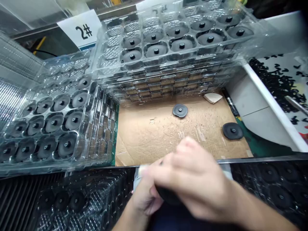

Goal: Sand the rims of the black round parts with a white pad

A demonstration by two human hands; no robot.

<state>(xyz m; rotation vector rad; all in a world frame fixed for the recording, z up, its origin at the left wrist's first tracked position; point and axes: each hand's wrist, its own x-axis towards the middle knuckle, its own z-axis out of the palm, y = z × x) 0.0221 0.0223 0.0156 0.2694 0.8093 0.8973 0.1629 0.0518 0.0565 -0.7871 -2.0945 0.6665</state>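
Observation:
Both hands meet in front of my body at the near edge of the bench. My left hand [145,197] is closed around a black rubber disc [169,195], seen only in part between the hands. Over it bends my right hand [192,173], closed, its fingers curled on the disc and smeared by motion. A small dark tip shows between the fingers; I cannot make out what it is. Beyond the hands, a dark grey disc with a central stub [180,110] lies on the cardboard [139,138]. Another such disc [233,131] lies farther right.
Stacked transparent trays [168,72] with discs stand at the back; another tray stack [81,141] stands left. A white-edged bin wall [276,102] borders the right, beside many small black parts [276,77]. A "2#" sign [81,29] hangs behind. Darker trays [72,205] sit below the bench edge.

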